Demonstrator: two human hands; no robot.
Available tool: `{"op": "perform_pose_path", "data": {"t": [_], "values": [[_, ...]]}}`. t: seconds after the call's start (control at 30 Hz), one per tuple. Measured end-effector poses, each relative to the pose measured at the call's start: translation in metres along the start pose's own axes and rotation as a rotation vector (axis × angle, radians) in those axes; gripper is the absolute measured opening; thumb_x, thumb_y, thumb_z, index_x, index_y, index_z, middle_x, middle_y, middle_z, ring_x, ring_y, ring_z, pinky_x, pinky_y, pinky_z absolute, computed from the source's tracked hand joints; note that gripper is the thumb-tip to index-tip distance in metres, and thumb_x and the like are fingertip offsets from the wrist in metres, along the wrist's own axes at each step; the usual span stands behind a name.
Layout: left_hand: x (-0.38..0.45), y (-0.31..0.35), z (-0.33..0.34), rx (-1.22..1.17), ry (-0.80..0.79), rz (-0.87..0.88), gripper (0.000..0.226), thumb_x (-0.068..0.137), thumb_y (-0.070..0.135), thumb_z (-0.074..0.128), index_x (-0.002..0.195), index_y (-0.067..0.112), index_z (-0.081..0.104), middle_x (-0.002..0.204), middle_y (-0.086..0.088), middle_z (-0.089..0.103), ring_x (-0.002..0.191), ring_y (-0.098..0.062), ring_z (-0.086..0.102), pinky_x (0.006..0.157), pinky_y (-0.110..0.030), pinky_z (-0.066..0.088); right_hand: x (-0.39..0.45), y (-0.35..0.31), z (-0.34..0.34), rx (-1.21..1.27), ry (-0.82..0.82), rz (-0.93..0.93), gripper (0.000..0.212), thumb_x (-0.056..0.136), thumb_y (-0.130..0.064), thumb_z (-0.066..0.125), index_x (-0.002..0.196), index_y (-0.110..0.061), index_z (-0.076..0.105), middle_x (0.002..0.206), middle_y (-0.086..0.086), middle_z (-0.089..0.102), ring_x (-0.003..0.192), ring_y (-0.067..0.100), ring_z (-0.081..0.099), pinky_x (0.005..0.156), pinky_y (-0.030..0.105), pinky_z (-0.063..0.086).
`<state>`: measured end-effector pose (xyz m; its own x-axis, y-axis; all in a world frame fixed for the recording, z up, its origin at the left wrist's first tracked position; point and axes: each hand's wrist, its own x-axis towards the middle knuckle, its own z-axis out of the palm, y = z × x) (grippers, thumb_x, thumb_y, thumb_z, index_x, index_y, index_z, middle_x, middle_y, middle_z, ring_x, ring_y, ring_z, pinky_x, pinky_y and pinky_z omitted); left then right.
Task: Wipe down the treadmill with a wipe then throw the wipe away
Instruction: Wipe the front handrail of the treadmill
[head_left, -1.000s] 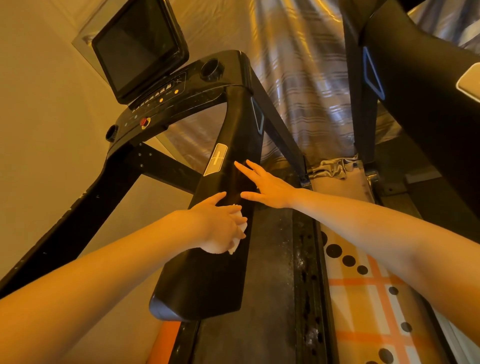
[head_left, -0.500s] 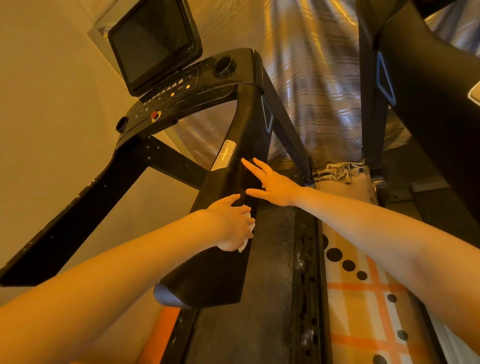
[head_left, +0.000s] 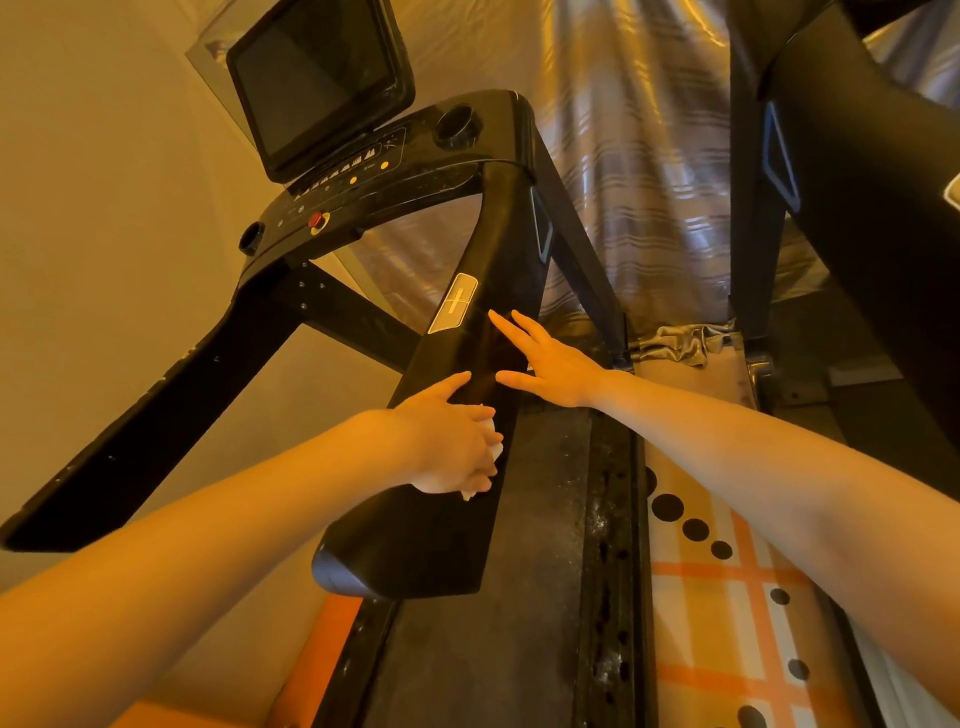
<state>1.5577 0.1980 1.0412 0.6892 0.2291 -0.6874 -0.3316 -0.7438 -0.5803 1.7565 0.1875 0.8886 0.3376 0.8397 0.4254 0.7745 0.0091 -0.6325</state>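
The black treadmill fills the view, with its broad right handrail (head_left: 431, 540) running from the console (head_left: 374, 171) down toward me. My left hand (head_left: 449, 441) presses a crumpled white wipe (head_left: 493, 449) onto the top of that handrail; only the wipe's edge shows under my fingers. My right hand (head_left: 550, 364) lies flat with straight, spread fingers on the same rail just above, beside a small gold label (head_left: 453, 310).
A dark screen (head_left: 317, 78) stands above the console. The dusty belt deck (head_left: 498, 597) runs below the rail. A second black machine (head_left: 872, 218) stands at the right, over a patterned orange and white mat (head_left: 727, 597). A shiny curtain hangs behind; a beige wall is at the left.
My left hand with the wipe has slid slightly up the handrail toward my right hand. The view has tilted up a little.
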Motion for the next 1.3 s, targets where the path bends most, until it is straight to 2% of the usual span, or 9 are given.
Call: {"op": "perform_pose_path", "data": {"t": [0.13,0.43,0.57,0.87,1.0,1.1,1.17,1.23,1.3], "values": [[0.004,0.008,0.004,0.035,-0.009,0.001,0.042,0.107,0.039,0.038,0.148,0.041,0.038,0.166,0.01,0.013,0.153,-0.022,-0.009,0.118,-0.056,-0.014,0.0,-0.001,0.0,-0.001,0.001,0.006,0.078,0.095,-0.062,0.047,0.15,-0.052,-0.006,0.167,0.001,-0.001,0.119,0.032,0.06,0.095,0.044,0.054],[0.011,0.023,-0.002,0.077,-0.116,0.019,0.048,0.105,0.039,0.041,0.152,0.036,0.032,0.166,0.007,0.014,0.153,-0.022,-0.006,0.118,-0.056,-0.011,0.0,-0.002,0.0,-0.008,0.002,0.017,0.079,0.095,-0.062,0.047,0.153,-0.048,-0.004,0.167,0.001,-0.001,0.122,0.035,0.058,0.096,0.045,0.054],[0.006,0.023,-0.003,0.081,-0.099,0.006,0.048,0.105,0.04,0.042,0.152,0.036,0.033,0.165,0.007,0.016,0.154,-0.022,-0.003,0.118,-0.057,-0.01,0.0,-0.001,0.0,0.012,0.005,0.01,0.079,0.094,-0.063,0.047,0.152,-0.051,-0.005,0.167,0.002,0.0,0.121,0.035,0.059,0.096,0.048,0.053],[-0.035,-0.002,0.006,-0.116,0.089,-0.051,0.039,0.106,0.041,0.038,0.144,0.044,0.043,0.165,0.015,0.013,0.153,-0.016,-0.01,0.117,-0.054,-0.015,-0.001,-0.001,-0.001,0.031,0.008,0.006,0.079,0.094,-0.062,0.048,0.153,-0.049,-0.004,0.167,0.001,0.0,0.124,0.033,0.057,0.098,0.047,0.053],[-0.037,0.007,0.014,-0.173,0.219,-0.15,0.042,0.105,0.044,0.039,0.147,0.042,0.04,0.165,0.012,0.013,0.153,-0.016,-0.009,0.118,-0.052,-0.014,-0.003,-0.004,0.0,0.008,0.034,-0.054,0.075,0.095,-0.062,0.045,0.153,-0.051,0.0,0.167,-0.005,-0.003,0.14,0.03,0.041,0.102,0.043,0.05],[-0.056,0.006,0.025,-0.215,0.321,-0.24,0.045,0.105,0.045,0.036,0.15,0.042,0.034,0.166,0.011,0.011,0.153,-0.016,-0.001,0.123,-0.05,-0.008,-0.006,-0.017,0.003,-0.094,0.14,-0.209,0.065,0.101,-0.052,0.044,0.157,-0.036,0.014,0.167,-0.002,0.002,0.151,0.022,0.014,0.116,0.041,0.03],[-0.072,0.004,0.037,-0.319,0.389,-0.304,0.047,0.105,0.045,0.035,0.151,0.042,0.03,0.165,0.012,0.011,0.153,-0.015,0.008,0.123,-0.045,-0.003,-0.009,-0.033,0.007,-0.115,0.2,-0.293,0.059,0.102,-0.051,0.038,0.155,-0.03,0.023,0.166,0.002,0.01,0.151,0.018,0.005,0.12,0.039,0.015],[-0.083,0.003,0.051,-0.512,0.454,-0.343,0.048,0.104,0.044,0.039,0.151,0.042,0.029,0.165,0.013,0.013,0.151,-0.013,0.015,0.123,-0.038,0.003,-0.01,-0.044,0.013,-0.123,0.229,-0.341,0.059,0.102,-0.054,0.033,0.154,-0.026,0.03,0.164,0.006,0.019,0.151,0.019,0.008,0.12,0.039,0.012],[-0.085,0.004,0.06,-0.677,0.508,-0.35,0.049,0.103,0.042,0.043,0.151,0.041,0.03,0.164,0.013,0.014,0.151,-0.011,0.016,0.123,-0.035,0.007,-0.012,-0.049,0.016,-0.149,0.253,-0.384,0.06,0.102,-0.056,0.031,0.152,-0.023,0.035,0.159,0.011,0.028,0.148,0.026,0.019,0.119,0.042,0.018]]}}
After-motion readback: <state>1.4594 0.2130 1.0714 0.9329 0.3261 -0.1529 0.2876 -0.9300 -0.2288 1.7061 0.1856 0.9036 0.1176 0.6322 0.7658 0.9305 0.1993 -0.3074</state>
